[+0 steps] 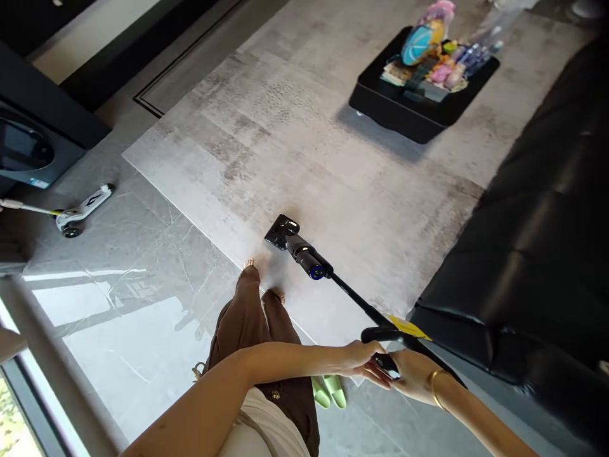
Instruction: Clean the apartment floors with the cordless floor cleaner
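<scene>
A black stick vacuum stands on the grey rug, its floor head at about the rug's near edge and its tube slanting back to me. My right hand, with a gold bangle on the wrist, is closed round the vacuum's handle. My left hand reaches across and its fingers rest on the handle's top, beside a yellow label. My bare feet and brown trousers show just left of the vacuum head.
A black sofa fills the right side. A low black table with colourful toys sits on the rug's far end. A small white scooter lies on the tiled floor at left. Green slippers lie below my arms. A window frame runs bottom left.
</scene>
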The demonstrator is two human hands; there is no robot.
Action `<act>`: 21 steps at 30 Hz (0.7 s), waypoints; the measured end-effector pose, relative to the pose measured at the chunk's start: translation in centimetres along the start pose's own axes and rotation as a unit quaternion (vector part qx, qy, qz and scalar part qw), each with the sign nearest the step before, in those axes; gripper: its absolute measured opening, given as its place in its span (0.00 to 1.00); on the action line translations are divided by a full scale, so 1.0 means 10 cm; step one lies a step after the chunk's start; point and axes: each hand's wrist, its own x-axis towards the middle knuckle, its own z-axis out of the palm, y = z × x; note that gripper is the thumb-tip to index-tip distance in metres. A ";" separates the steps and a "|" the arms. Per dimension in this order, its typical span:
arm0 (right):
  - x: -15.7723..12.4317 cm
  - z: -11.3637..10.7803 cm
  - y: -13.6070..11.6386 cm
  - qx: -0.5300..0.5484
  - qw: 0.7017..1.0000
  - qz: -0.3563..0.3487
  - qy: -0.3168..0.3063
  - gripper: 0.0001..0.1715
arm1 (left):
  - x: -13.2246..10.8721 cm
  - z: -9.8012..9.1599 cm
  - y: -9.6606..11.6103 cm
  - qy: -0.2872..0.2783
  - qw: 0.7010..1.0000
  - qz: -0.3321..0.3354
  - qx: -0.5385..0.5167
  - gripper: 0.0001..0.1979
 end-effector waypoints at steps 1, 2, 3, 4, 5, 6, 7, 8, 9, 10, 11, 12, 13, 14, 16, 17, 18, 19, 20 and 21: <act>0.12 -0.08 -0.14 -0.010 1.000 -0.014 0.011 0.02 | -0.09 -0.10 0.11 0.022 0.999 0.029 -0.003 0.09; 0.24 -0.14 -0.28 -0.022 0.999 -0.029 0.017 0.04 | -0.19 -0.20 0.21 0.047 0.997 0.060 -0.003 0.09; 0.37 -0.19 -0.42 -0.036 0.998 -0.045 0.019 0.06 | -0.30 -0.30 0.32 0.075 0.993 0.086 -0.006 0.09; 0.50 -0.24 -0.56 -0.053 0.997 -0.059 0.020 0.08 | -0.41 -0.41 0.42 0.107 0.988 0.107 -0.012 0.09; 0.64 -0.29 -0.71 -0.070 0.995 -0.070 0.020 0.09 | -0.51 -0.52 0.52 0.139 0.982 0.124 -0.023 0.08; 0.78 -0.33 -0.87 -0.083 0.993 -0.079 0.024 0.10 | -0.60 -0.64 0.63 0.169 0.975 0.139 -0.037 0.08; 0.92 -0.38 -1.02 -0.091 0.992 -0.087 0.032 0.10 | -0.69 -0.75 0.74 0.193 0.968 0.151 -0.053 0.07; 1.06 -0.43 -1.18 -0.092 0.990 -0.094 0.044 0.09 | -0.77 -0.87 0.85 0.212 0.961 0.162 -0.068 0.07; 1.19 -0.47 -1.35 -0.084 0.990 -0.099 0.056 0.08 | -0.84 -1.00 0.98 0.230 0.955 0.171 -0.081 0.08; 1.33 -0.52 -1.53 -0.071 0.990 -0.100 0.064 0.08 | -0.92 -1.13 1.11 0.247 0.948 0.177 -0.092 0.09; 1.47 -0.58 -1.71 -0.052 0.991 -0.099 0.071 0.07 | -1.00 -1.27 1.25 0.265 0.941 0.181 -0.103 0.11; 1.60 -0.63 -1.90 -0.030 0.992 -0.096 0.074 0.07 | -1.10 -1.42 1.40 0.284 0.935 0.183 -0.112 0.12; 1.74 -0.69 -2.11 -0.008 0.993 -0.093 0.076 0.07 | -1.21 -1.57 1.55 0.300 0.928 0.184 -0.119 0.13; 1.87 -0.75 -2.32 0.013 0.992 -0.092 0.080 0.07 | -1.34 -1.74 1.71 0.315 0.923 0.184 -0.123 0.14; 2.13 -0.89 -2.79 0.051 0.990 -0.100 0.087 0.08 | -1.64 -2.08 2.03 0.337 0.915 0.186 -0.124 0.14; 2.26 -0.97 -3.03 0.071 0.988 -0.105 0.089 0.08 | -1.81 -2.26 2.19 0.345 0.912 0.188 -0.120 0.13; 2.38 -1.05 -3.28 0.092 0.986 -0.109 0.091 0.07 | -1.98 -2.44 2.36 0.351 0.909 0.192 -0.113 0.13; 2.50 -1.13 -3.53 0.115 0.983 -0.110 0.093 0.04 | -2.15 -2.62 2.52 0.355 0.907 0.198 -0.106 0.13; 2.62 -1.23 -3.78 0.141 0.980 -0.107 0.093 0.03 | -2.32 -2.80 2.68 0.357 0.906 0.206 -0.097 0.14; 2.73 -1.32 -4.03 0.166 0.976 -0.102 0.093 0.04 | -2.48 -2.97 2.84 0.356 0.905 0.217 -0.088 0.15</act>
